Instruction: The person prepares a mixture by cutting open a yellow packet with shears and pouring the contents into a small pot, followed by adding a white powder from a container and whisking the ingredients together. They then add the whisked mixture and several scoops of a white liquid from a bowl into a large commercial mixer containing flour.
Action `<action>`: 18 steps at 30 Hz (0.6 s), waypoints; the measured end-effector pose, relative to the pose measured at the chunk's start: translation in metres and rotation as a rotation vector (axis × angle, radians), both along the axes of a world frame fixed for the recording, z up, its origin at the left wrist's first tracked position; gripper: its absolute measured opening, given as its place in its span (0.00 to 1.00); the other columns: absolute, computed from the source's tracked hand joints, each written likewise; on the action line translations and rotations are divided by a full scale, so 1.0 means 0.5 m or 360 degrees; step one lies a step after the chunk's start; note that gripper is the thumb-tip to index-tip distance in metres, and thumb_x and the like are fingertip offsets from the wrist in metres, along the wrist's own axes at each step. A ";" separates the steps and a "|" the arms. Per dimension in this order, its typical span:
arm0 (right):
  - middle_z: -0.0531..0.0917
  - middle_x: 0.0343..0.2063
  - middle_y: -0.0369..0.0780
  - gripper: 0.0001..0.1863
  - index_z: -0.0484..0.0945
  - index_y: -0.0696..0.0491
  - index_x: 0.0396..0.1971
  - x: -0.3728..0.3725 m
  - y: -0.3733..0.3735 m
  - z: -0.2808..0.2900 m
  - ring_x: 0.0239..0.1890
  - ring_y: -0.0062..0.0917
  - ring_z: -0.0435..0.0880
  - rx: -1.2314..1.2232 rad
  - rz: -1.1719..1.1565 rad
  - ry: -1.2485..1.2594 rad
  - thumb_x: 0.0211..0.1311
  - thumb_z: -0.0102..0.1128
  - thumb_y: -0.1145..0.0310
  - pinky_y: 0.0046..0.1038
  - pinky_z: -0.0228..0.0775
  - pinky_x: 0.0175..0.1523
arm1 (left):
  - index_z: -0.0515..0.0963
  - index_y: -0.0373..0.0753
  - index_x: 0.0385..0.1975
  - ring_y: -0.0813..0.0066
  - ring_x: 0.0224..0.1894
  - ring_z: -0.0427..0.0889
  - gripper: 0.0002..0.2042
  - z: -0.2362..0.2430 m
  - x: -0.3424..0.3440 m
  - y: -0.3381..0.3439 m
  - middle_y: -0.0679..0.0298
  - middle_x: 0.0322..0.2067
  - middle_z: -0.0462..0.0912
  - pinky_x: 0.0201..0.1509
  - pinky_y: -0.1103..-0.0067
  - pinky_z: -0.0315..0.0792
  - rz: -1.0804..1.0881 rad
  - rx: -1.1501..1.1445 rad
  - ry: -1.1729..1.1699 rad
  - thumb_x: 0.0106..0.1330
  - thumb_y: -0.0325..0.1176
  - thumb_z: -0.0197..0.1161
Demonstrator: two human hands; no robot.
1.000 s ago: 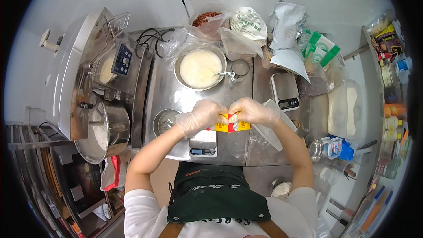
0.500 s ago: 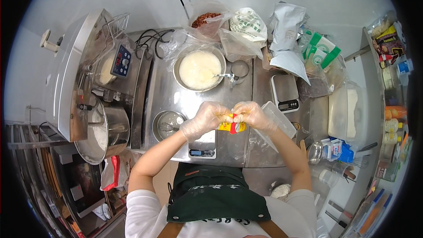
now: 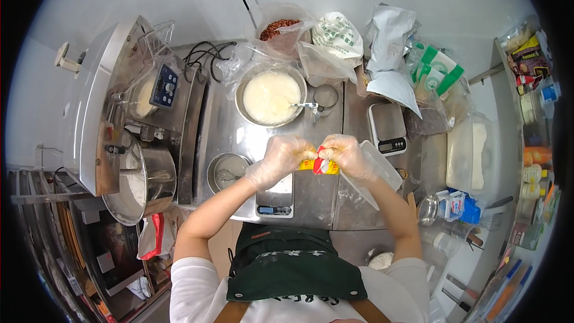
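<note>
Both hands wear clear plastic gloves and meet over the middle of the steel counter (image 3: 318,203). Between them is a small yellow and red packet (image 3: 326,166). My left hand (image 3: 280,160) pinches its left side, and my right hand (image 3: 347,155) grips the upper right part. The fingers cover much of the packet, so whether it is torn open is hard to see. Below my left hand sits a kitchen scale (image 3: 276,209). A small metal bowl (image 3: 213,180) with a whisk (image 3: 226,175) stands to its left. Under my right hand lies a clear plastic container (image 3: 385,170).
Farther back is a large bowl (image 3: 240,110) of pale creamy mixture with a utensil handle over its rim. A stand mixer bowl (image 3: 161,188) stands left. At the right are a second scale (image 3: 387,125), a bin (image 3: 457,173) of white powder and several bags (image 3: 391,42).
The hands have drawn slightly apart at the packet, and more of its yellow and red surface shows. The view has shifted a little; other things stay in place.
</note>
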State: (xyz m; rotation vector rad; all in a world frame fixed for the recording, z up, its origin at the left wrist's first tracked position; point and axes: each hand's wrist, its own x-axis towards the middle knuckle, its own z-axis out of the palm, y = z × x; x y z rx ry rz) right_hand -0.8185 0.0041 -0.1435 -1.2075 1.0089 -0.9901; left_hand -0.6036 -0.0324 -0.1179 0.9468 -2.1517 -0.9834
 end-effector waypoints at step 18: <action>0.83 0.30 0.35 0.10 0.81 0.61 0.38 0.047 -0.003 0.046 0.35 0.16 0.79 0.0083 -0.0238 0.0210 0.63 0.64 0.70 0.21 0.72 0.43 | 0.76 0.28 0.52 0.81 0.39 0.81 0.20 0.047 0.060 0.017 0.62 0.39 0.84 0.47 0.80 0.76 0.0171 0.1455 0.0348 0.62 0.29 0.68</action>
